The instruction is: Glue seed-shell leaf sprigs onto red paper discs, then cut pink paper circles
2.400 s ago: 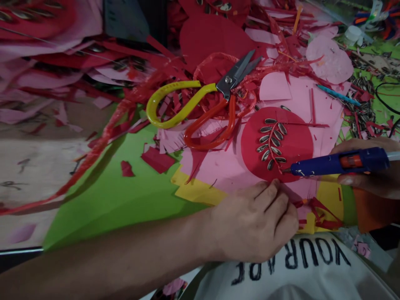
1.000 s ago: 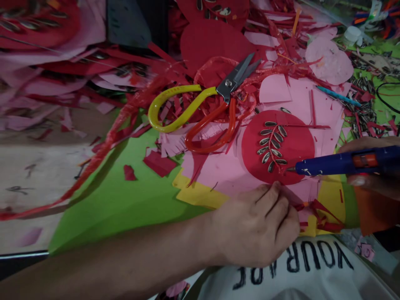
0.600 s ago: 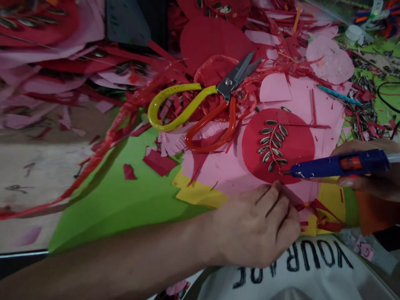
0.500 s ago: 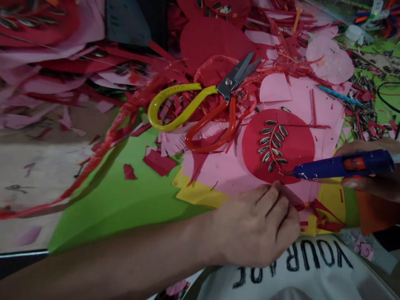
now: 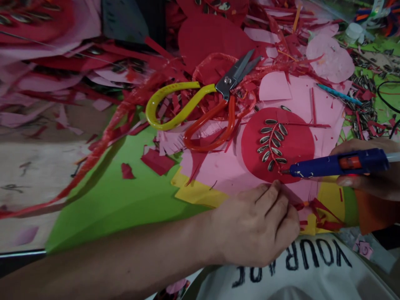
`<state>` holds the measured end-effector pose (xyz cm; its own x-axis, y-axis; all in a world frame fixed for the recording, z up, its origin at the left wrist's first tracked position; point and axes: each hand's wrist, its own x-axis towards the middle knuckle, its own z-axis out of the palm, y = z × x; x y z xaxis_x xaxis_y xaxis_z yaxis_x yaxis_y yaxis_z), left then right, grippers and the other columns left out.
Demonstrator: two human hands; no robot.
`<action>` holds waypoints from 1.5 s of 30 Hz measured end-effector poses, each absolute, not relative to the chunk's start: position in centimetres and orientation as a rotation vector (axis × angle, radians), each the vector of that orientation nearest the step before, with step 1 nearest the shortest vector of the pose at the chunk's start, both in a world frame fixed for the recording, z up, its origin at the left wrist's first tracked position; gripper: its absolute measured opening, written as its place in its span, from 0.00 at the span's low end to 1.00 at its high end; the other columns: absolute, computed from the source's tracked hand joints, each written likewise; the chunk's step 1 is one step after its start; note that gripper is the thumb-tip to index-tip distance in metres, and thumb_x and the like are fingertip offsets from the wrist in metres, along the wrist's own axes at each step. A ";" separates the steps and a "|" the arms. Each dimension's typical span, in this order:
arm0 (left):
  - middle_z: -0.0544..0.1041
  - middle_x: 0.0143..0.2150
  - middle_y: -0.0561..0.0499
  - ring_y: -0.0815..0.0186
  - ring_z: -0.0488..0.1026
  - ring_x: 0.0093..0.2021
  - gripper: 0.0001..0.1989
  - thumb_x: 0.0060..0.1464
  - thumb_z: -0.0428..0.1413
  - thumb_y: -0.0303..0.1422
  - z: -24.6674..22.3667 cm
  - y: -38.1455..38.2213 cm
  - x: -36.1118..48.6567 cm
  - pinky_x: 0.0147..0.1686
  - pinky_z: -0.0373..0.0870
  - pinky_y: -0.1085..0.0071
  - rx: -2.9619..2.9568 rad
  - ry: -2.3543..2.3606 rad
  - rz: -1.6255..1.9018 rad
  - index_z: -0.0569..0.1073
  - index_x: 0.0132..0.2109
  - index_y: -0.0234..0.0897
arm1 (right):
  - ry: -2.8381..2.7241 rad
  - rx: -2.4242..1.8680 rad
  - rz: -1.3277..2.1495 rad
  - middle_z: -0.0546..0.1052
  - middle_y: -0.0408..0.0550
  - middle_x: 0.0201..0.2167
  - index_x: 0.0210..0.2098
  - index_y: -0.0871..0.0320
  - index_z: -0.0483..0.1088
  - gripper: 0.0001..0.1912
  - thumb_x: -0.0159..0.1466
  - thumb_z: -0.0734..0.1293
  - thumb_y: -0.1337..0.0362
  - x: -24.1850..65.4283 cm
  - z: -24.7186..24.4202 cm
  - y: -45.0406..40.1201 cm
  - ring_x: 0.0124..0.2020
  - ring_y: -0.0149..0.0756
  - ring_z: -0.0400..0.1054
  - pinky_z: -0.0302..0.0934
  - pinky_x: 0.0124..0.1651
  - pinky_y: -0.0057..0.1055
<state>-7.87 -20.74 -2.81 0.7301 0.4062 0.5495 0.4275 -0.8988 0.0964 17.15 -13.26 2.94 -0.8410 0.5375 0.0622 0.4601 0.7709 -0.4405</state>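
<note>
A red paper circle (image 5: 293, 146) lies on pink paper (image 5: 218, 177), with striped seeds (image 5: 276, 142) set along a thin red stem like leaves. My right hand (image 5: 371, 171) is closed round a blue glue gun (image 5: 337, 163), whose tip touches the circle at the stem's lower end. At the circle's lower edge rests my left hand (image 5: 259, 225), its fingers curled together; whatever they may pinch is hidden. Scissors (image 5: 227, 81) with one yellow and one orange handle lie open, up and left of the circle.
Red and pink paper scraps (image 5: 158, 160) are strewn over a green sheet (image 5: 103, 200). A teal pen (image 5: 339, 94) lies at the right beside a heap of loose seeds (image 5: 364, 118). A red ribbon (image 5: 103, 143) runs down to the left. A white bottle cap (image 5: 354, 32) is at upper right.
The glue gun in my right hand has shifted slightly left, its tip still by the stem's lower end. My left hand has hardly moved. The view has shifted a little.
</note>
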 end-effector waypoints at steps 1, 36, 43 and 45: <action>0.80 0.30 0.47 0.64 0.78 0.33 0.13 0.61 0.43 0.25 -2.8 -20.7 -7.9 0.39 0.74 0.67 -2.896 -0.698 -0.893 0.73 0.37 0.33 | -2.784 -0.793 0.621 0.76 0.44 0.30 0.42 0.54 0.63 0.09 0.68 0.60 0.56 17.1 3.1 -13.3 0.26 0.30 0.71 0.64 0.25 0.24; 0.80 0.30 0.46 0.63 0.78 0.32 0.14 0.61 0.44 0.24 -2.2 -20.9 -8.0 0.38 0.75 0.67 -2.942 -0.703 -0.846 0.74 0.37 0.32 | -2.759 -0.841 0.540 0.76 0.44 0.30 0.43 0.54 0.63 0.10 0.67 0.61 0.55 17.3 2.7 -13.7 0.26 0.30 0.72 0.61 0.22 0.25; 0.80 0.31 0.45 0.62 0.78 0.34 0.12 0.60 0.44 0.25 -2.2 -20.9 -8.0 0.37 0.75 0.66 -2.969 -0.707 -0.803 0.73 0.38 0.32 | -2.727 -0.887 0.575 0.75 0.43 0.31 0.44 0.55 0.64 0.11 0.67 0.62 0.55 17.5 2.8 -13.7 0.27 0.29 0.72 0.62 0.24 0.23; 0.80 0.32 0.45 0.62 0.78 0.35 0.11 0.60 0.45 0.25 -2.2 -20.9 -8.0 0.39 0.74 0.66 -2.974 -0.713 -0.776 0.73 0.38 0.32 | -2.724 -0.880 0.570 0.75 0.43 0.30 0.44 0.55 0.64 0.11 0.67 0.62 0.55 17.4 2.6 -13.6 0.27 0.28 0.71 0.62 0.25 0.22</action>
